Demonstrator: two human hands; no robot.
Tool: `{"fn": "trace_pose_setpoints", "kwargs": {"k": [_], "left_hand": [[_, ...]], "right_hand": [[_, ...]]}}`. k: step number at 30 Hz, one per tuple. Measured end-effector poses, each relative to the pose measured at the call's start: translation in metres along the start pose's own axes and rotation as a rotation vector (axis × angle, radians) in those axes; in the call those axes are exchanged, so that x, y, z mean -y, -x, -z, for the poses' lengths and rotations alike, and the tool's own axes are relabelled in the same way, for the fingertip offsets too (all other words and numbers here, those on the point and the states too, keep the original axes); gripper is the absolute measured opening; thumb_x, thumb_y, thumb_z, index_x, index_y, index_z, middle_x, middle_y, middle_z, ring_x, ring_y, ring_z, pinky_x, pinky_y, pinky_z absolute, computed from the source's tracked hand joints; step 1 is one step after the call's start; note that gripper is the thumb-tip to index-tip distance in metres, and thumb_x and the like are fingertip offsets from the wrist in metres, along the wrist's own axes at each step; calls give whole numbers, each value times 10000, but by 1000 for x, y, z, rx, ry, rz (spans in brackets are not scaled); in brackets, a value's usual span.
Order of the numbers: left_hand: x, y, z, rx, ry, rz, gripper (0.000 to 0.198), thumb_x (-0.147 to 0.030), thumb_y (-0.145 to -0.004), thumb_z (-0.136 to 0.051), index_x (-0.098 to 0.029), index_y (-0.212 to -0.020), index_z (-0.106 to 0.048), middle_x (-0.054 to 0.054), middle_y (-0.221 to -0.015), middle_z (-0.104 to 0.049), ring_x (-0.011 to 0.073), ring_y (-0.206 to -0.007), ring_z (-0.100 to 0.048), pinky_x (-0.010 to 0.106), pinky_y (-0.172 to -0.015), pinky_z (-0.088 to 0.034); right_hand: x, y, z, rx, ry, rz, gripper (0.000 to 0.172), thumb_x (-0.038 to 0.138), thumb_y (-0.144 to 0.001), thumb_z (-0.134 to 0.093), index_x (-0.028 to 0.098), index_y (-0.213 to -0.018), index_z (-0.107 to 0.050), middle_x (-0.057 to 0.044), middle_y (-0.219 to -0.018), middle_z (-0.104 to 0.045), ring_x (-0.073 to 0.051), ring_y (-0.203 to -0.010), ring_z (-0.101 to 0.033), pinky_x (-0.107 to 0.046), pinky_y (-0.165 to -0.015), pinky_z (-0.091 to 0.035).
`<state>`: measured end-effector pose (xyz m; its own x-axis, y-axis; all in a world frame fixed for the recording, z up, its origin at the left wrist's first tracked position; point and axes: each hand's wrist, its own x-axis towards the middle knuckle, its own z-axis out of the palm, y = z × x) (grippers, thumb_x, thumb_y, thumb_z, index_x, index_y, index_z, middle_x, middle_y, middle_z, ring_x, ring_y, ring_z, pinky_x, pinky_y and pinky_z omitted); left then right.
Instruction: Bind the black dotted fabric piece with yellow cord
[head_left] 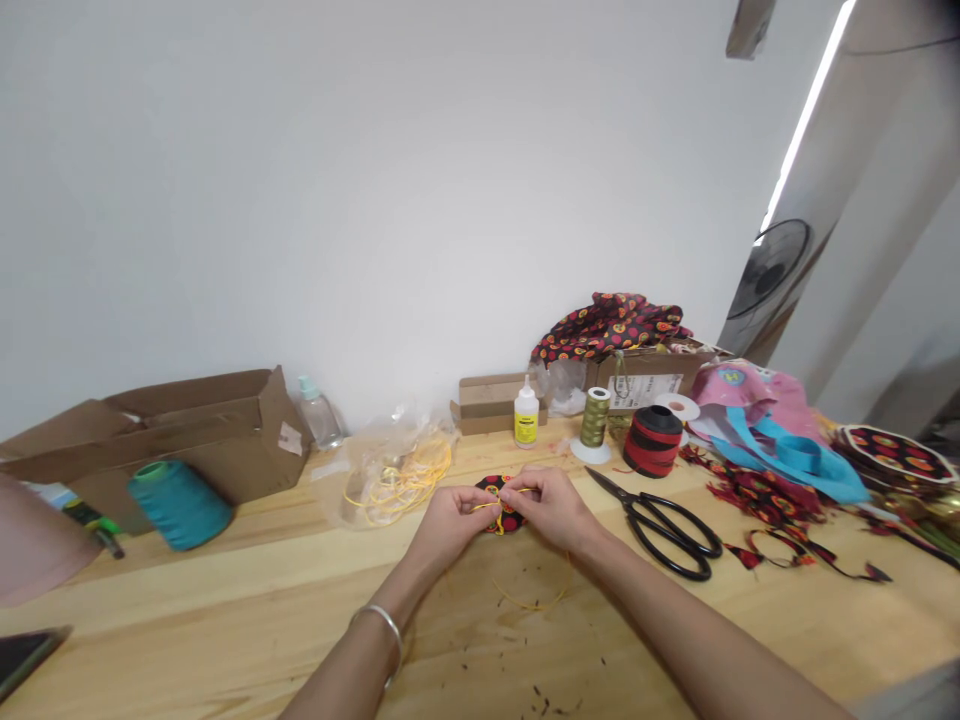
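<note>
My left hand (452,520) and my right hand (546,505) meet just above the wooden table (247,600), fingers pinched together. Between them sits a small patterned fabric piece (501,503), black with red and orange dots. Both hands pinch a thin yellow cord (534,602) that crosses the fabric and loops down onto the table below my right wrist. A silver bangle (381,620) circles my left wrist.
Black scissors (667,525) lie right of my hands. Behind them stand a glue bottle (526,415), an olive thread cone (595,420) and a red-black spool (652,441). A yellow cord coil in a plastic bag (394,478), a teal spool (180,503) and a cardboard box (187,430) lie left. Fabric scraps (780,470) pile right.
</note>
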<state>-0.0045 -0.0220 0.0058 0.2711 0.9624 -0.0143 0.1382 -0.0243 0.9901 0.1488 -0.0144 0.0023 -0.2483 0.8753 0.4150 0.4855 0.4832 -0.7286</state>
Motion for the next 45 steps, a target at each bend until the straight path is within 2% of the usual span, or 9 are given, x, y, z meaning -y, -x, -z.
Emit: {"fn": "trace_pose_setpoints", "kwargs": {"k": [8,12,16,21,32,35,40,42,45], "left_hand": [[0,1,2,18,-9,-16,260,-336,-584,-604,-100,-683,-653,34,-557,-626,83,-446,-466,185,-443,-315],[2,-1,2,-26,-13,-27,259,-343,-552,-630,-103,-645,-660,17,-508,-612,80,-424,-451,187,-430,-305],[0,0,1,-29,57,-7,266,-338,-541,-646,-100,-658,-659,37,-561,-639,104,-470,-498,198,-465,-344],[-3,1,2,-10,147,11,245,-326,-580,-624,-100,-669,-656,57,-626,-657,114,-534,-534,201,-528,-378],[-3,0,1,-26,62,-31,253,-341,-566,-625,-108,-653,-672,59,-648,-667,131,-546,-539,217,-539,-385],[0,-2,1,-100,72,-43,222,-323,-542,-643,-121,-630,-671,46,-606,-661,126,-520,-534,216,-528,-385],[3,-5,-2,-171,93,-38,182,-280,-525,-659,-117,-606,-652,7,-494,-608,82,-434,-470,184,-451,-338],[1,-4,-3,-159,91,-26,180,-285,-545,-644,-114,-604,-642,-26,-404,-541,55,-367,-399,169,-393,-280],[-4,-1,-4,-109,83,-8,177,-292,-576,-617,-116,-573,-625,-51,-350,-473,34,-315,-328,165,-353,-219]], "right_hand": [[-3,0,0,-17,32,10,216,301,-715,-489,161,-673,-648,3,-556,-538,-79,-480,-422,-179,-446,-297],[-1,0,2,-31,75,26,214,291,-715,-487,166,-639,-643,-1,-575,-552,-84,-500,-437,-180,-451,-296],[-3,-1,2,-47,84,8,222,297,-716,-482,166,-625,-635,2,-565,-550,-85,-501,-438,-180,-446,-290],[-7,-1,1,-34,17,-39,218,316,-703,-493,159,-639,-631,10,-540,-542,-78,-472,-422,-175,-422,-277],[-11,-2,-5,-71,-194,-197,226,343,-628,-561,127,-580,-607,5,-522,-533,-74,-465,-410,-169,-411,-294],[-8,-2,3,36,-466,-335,222,338,-622,-569,121,-575,-584,29,-480,-475,-46,-410,-349,-156,-381,-262],[0,-2,24,434,-1083,-584,168,255,-696,-467,127,-736,-568,86,-449,-294,-15,-335,-142,-135,-314,-101],[4,-2,26,476,-1137,-582,185,197,-689,-446,141,-827,-556,88,-455,-301,-13,-328,-138,-132,-312,-86],[8,1,19,458,-991,-489,299,177,-692,-432,166,-981,-510,81,-443,-386,-11,-306,-176,-137,-311,-82]]}}
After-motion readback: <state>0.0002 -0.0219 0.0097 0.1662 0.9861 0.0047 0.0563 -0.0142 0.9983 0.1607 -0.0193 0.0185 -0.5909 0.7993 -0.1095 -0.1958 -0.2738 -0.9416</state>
